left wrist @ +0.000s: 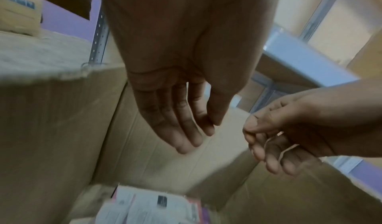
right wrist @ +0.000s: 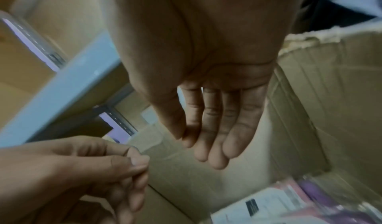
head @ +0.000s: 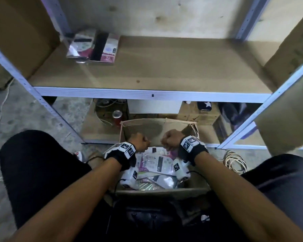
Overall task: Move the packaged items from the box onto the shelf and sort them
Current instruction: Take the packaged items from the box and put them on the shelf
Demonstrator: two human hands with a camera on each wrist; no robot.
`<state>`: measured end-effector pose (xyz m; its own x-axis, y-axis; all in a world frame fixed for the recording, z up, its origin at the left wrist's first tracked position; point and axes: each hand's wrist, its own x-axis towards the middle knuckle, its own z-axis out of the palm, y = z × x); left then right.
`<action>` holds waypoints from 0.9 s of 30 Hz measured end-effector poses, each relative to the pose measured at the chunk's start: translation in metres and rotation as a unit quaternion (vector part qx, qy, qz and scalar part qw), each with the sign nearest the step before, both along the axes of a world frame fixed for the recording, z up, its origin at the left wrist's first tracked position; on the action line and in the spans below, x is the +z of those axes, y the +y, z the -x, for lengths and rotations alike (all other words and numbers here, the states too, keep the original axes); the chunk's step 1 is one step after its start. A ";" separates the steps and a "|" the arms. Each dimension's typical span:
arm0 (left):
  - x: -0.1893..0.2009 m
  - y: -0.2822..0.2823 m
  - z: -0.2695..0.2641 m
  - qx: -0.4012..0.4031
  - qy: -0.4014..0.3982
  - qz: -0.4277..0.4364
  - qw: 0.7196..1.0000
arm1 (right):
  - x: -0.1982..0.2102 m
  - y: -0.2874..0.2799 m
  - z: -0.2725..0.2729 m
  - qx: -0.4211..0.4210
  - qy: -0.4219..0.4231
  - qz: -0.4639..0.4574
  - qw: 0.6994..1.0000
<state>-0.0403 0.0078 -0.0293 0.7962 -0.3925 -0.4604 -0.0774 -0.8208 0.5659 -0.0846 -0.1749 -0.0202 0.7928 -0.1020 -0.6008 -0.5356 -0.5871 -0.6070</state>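
Observation:
An open cardboard box (head: 157,123) stands on the floor between my knees, holding several pink-and-white packaged items (head: 157,163). My left hand (head: 140,140) and right hand (head: 170,138) hover side by side over the box's far half, both holding nothing. In the left wrist view the left hand (left wrist: 196,129) hangs with relaxed fingers above a package (left wrist: 148,208). The right hand (right wrist: 206,137) hangs likewise above a package (right wrist: 264,206). On the shelf board (head: 164,67), at its back left, lie a silvery packet (head: 80,46) and a pink boxed item (head: 107,49).
The white shelf rail (head: 152,95) runs just above and beyond the box. Under it sit a red can (head: 117,116), a white box (head: 154,106) and wires. A cable coil (head: 234,161) lies on the floor at right. Large cartons (head: 16,32) flank the shelf.

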 end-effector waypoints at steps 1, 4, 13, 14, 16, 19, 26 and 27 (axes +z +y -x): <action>-0.012 -0.003 0.000 0.007 0.023 0.000 1.000 | -0.014 -0.001 -0.004 0.002 0.017 -0.004 1.000; -0.047 -0.011 -0.005 0.035 0.084 0.002 0.996 | -0.049 -0.004 -0.016 0.009 0.069 -0.011 0.997; -0.099 -0.015 -0.018 0.042 0.126 -0.075 0.988 | -0.122 -0.016 -0.029 0.085 0.096 0.111 0.985; -0.103 -0.015 -0.020 0.059 0.150 -0.065 0.985 | -0.127 -0.015 -0.030 0.100 0.079 0.143 0.982; -0.105 -0.015 -0.021 0.066 0.165 -0.063 0.982 | -0.135 -0.012 -0.031 0.131 0.057 0.195 0.970; -0.113 -0.016 -0.021 0.037 0.144 -0.090 0.985 | -0.155 -0.009 -0.032 0.200 0.061 0.235 0.949; -0.127 -0.017 -0.026 -0.006 0.152 -0.117 0.981 | -0.182 -0.005 -0.030 0.249 0.040 0.300 0.920; -0.126 -0.016 -0.028 -0.004 0.149 -0.118 0.982 | -0.183 -0.004 -0.030 0.253 0.034 0.308 0.916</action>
